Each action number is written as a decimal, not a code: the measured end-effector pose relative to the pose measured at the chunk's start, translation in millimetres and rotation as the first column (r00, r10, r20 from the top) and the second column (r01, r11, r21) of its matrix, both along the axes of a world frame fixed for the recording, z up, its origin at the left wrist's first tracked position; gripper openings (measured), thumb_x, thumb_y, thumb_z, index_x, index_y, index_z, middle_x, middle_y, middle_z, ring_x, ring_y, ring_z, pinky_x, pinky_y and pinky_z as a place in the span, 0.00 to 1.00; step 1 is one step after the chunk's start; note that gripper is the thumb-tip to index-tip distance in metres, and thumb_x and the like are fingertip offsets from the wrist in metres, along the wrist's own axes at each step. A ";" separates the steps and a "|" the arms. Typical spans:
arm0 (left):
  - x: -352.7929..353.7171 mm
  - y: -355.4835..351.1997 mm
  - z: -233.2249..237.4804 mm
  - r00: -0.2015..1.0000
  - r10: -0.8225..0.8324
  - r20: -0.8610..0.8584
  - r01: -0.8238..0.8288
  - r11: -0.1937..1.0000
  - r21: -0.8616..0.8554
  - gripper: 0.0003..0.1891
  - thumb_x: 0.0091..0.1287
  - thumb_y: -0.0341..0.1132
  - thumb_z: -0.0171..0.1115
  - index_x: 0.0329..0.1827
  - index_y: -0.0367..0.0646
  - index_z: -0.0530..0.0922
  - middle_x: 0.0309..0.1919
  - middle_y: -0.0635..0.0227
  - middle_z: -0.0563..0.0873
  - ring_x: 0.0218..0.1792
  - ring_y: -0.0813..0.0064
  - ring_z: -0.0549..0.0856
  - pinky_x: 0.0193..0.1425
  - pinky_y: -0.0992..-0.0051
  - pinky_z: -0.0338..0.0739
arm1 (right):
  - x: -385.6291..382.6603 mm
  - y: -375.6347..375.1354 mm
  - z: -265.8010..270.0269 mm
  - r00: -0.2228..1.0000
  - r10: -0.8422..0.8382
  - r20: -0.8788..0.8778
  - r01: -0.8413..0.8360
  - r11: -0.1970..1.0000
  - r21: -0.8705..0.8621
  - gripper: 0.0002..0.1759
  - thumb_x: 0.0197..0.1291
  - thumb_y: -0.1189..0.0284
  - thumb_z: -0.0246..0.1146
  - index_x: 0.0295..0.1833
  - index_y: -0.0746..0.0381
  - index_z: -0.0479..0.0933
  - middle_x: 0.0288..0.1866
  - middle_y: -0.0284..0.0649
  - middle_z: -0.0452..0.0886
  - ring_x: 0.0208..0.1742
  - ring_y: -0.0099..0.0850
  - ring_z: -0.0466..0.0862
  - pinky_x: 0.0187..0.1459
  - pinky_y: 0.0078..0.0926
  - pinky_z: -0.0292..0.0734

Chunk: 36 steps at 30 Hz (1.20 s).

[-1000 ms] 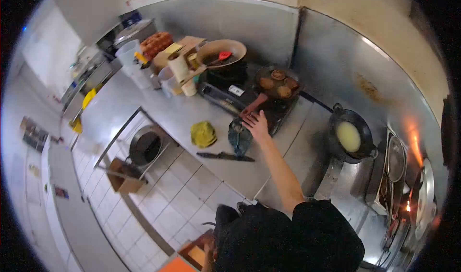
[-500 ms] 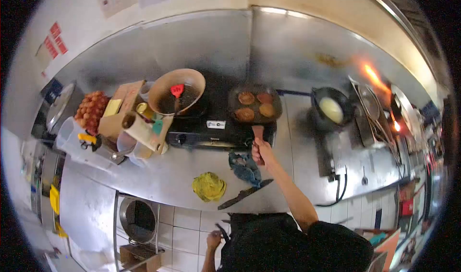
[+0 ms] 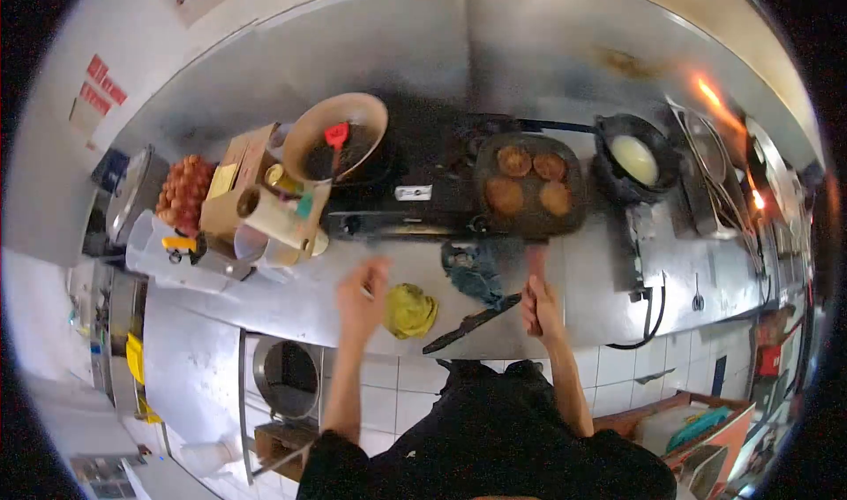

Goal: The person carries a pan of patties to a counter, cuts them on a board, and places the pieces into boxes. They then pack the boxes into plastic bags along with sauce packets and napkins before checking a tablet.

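My right hand is wrapped round the brown handle of a square frying pan. Several round browned patties lie in its hollows. The pan overlaps the right end of the black gas stove. My left hand is raised over the counter's front part, smeared by motion, left of a crumpled yellow-green cloth. A blue-grey cloth lies between the hands. In front of it rests a long dark knife-like tool.
On the stove's left stands a wide bowl-shaped pan with a red-headed utensil. A black pan with pale contents sits at right, near flames. Eggs, a cardboard box and plastic tubs crowd the left.
The square pan has shifted right, off its place on the burner, with my right hand on its handle. My left hand has risen from beside my body to over the counter. The view has shifted.
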<state>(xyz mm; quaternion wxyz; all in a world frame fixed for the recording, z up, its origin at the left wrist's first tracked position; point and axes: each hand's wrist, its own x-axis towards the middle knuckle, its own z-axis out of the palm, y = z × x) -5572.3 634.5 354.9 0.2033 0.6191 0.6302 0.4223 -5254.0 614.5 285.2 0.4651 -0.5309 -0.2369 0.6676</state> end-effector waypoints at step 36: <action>1222.2 -213.1 -238.0 -0.216 -0.953 0.212 0.855 -0.289 -0.431 0.15 0.66 0.42 0.56 0.38 0.41 0.85 0.21 0.60 0.85 0.27 0.70 0.85 0.36 0.68 0.78 | 853.6 -438.8 16.2 0.136 -0.990 0.030 0.989 0.138 0.054 0.20 0.72 0.57 0.52 0.30 0.59 0.65 0.17 0.31 0.65 0.13 0.22 0.68 0.15 0.25 0.67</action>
